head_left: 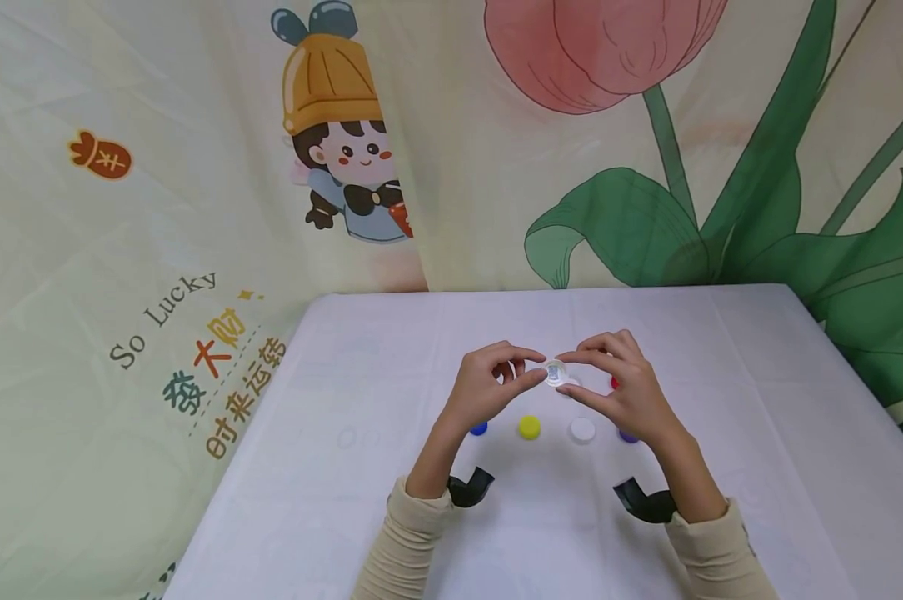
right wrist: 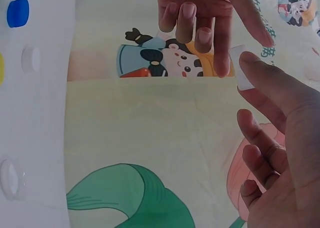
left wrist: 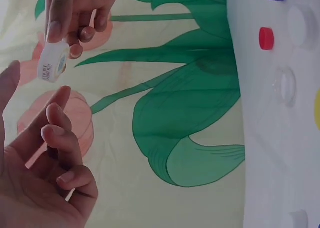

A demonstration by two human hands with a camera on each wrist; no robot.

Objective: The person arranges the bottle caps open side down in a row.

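A small white round bottle cap [head_left: 555,372] is held up above the table between the two hands. Printed characters show on its side in the left wrist view, and its face bears a bluish-green mark. My right hand [head_left: 627,387] pinches the cap [right wrist: 240,80] between thumb and forefinger, its other fingers loosely bent. My left hand [head_left: 489,383] is close by on the other side. Its thumb and forefinger are spread near the rim, and the left wrist view shows a gap between the left hand [left wrist: 50,173] and the cap.
On the white-covered table [head_left: 346,517] lie round caps: blue [head_left: 478,428], yellow [head_left: 530,427], white [head_left: 582,430], purple [head_left: 628,436] and red [left wrist: 266,38]. A clear round piece [left wrist: 286,86] lies among them. Black straps [head_left: 471,487] hang at both wrists. A patterned cloth hangs behind.
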